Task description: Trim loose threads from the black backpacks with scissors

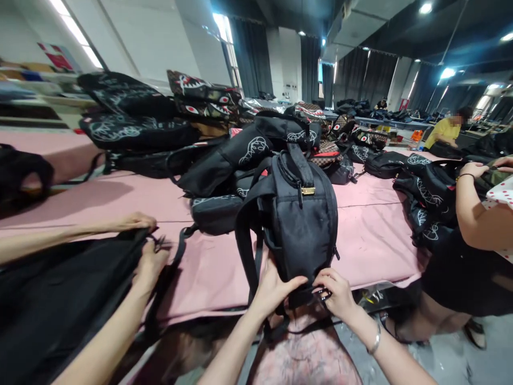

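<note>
From where I stand, the underside of the black backpack (306,235) is hard to make out: hands and dark straps cover it. The backpack is upright at the near edge of the pink table (372,240), its front pocket and gold-coloured label (308,191) in plain view. The left hand (274,289) grips its lower left side, thumb stretched along the bottom edge, the other fingers mostly hidden. The right hand (339,293) is just beside it at the lower right, fingers curled around a small dark object (324,293), too masked to name. The two hands are close but apart.

On the left, a co-worker's hands (149,264) hold a black bag (68,299) that is cut off by the view. On the right, a person in a polka-dot top (503,206) is only partly seen. Beyond the backpack, heaped bags (236,158) overlap, so I can't count them.
</note>
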`<state>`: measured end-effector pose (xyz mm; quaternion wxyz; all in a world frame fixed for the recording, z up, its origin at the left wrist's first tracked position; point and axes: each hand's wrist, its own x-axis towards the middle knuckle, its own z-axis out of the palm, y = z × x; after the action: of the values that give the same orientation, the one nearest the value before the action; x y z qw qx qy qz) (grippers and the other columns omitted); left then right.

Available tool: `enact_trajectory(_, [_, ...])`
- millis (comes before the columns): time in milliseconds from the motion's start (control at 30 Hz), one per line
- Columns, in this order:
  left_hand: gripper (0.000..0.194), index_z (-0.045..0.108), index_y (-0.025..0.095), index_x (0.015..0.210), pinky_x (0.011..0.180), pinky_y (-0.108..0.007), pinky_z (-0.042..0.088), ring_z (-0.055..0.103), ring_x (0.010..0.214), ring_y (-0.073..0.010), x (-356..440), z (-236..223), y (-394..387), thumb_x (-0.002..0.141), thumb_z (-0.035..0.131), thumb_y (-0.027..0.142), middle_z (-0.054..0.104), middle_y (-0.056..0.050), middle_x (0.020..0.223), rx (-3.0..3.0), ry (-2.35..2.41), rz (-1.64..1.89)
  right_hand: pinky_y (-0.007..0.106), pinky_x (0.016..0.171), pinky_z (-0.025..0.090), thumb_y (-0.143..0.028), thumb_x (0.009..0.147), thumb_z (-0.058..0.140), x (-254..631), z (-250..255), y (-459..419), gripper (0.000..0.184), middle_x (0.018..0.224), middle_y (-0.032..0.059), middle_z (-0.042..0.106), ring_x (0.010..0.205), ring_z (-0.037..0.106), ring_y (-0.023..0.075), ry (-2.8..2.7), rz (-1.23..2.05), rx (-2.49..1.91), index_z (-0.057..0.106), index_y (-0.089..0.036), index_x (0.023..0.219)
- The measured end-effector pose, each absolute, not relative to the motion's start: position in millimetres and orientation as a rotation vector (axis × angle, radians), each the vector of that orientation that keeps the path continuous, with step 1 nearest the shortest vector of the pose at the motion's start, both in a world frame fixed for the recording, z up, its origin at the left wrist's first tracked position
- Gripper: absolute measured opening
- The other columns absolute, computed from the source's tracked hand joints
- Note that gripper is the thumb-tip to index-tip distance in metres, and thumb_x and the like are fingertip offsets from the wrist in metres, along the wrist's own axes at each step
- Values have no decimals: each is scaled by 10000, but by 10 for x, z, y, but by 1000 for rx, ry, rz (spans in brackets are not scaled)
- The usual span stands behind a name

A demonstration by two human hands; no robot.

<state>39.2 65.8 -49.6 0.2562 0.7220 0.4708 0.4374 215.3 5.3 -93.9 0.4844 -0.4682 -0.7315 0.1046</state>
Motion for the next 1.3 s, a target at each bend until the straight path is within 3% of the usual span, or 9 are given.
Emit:
enact_trajectory(267, [747,455,177,1200,868,-403,464,561,1050,-303,582,-454,942,575,694,507,598,-121,1115,1702,1813,1222,218,543,390,-114,829,444,2040,-934,179,213,677,22,544,627,534,123,-1799,-39,-1307,613,-186,722])
enact_trajectory(400, [663,500,207,1155,793,-359,488,611,955,-278,624,-432,1082,582,704,470,649,-87,1021,1673,1864,1201,220,522,355,-130,845,418,1962,-874,196,234,657,18,511,593,507,119,-1839,-63,-1307,583,-179,684])
enact_trajectory(533, [634,496,201,1174,737,-383,488,630,901,-307,629,-380,1121,634,656,493,667,-106,965,1680,1937,1192,217,510,349,-128,827,432,1916,-807,141,196,668,17,497,586,497,118,-1881,19,-1255,563,-175,690])
enact_trajectory(733, [702,445,217,1233,735,-402,492,628,912,-317,533,-342,1001,635,645,528,652,-108,1027,1714,1882,1264,227,539,398,-136,831,443,1909,-735,-28,164,701,25,516,625,521,132,-1899,109,-1250,580,-184,754])
enact_trajectory(900, [714,472,181,1193,833,-384,476,585,1012,-296,459,-469,836,604,666,535,608,-116,1094,1793,1785,1310,260,651,455,-83,814,433,1979,-934,-185,262,879,71,592,770,568,158,-1790,53,-1322,596,-185,991])
enact_trajectory(1033, [748,426,144,1217,872,-395,459,540,1069,-280,384,-586,603,619,662,526,553,-135,1148,1926,1634,1318,261,612,445,-59,804,407,1960,-1193,-253,277,769,49,584,685,551,141,-1686,-114,-1308,648,-193,823])
enact_trajectory(1100, [653,437,153,1200,867,-387,454,537,1055,-258,332,-652,430,661,667,443,552,-121,1122,2000,1590,1527,250,584,433,-78,809,428,1943,-1272,-262,257,720,35,576,638,535,127,-1646,-146,-1299,651,-194,752])
enact_trajectory(1167, [425,521,194,1090,827,-349,456,573,943,-213,286,-720,254,704,659,308,597,-68,987,2189,1469,1704,242,565,423,-113,818,463,1933,-1303,-256,230,694,30,575,614,525,118,-1622,-153,-1302,644,-189,697])
enact_trajectory(1300, [151,633,249,895,726,-302,439,571,772,-172,258,-821,65,745,619,267,624,-21,804,2668,1205,1354,237,544,416,-159,830,480,1926,-1294,-232,237,672,27,577,593,517,115,-1609,-150,-1276,628,-189,647])
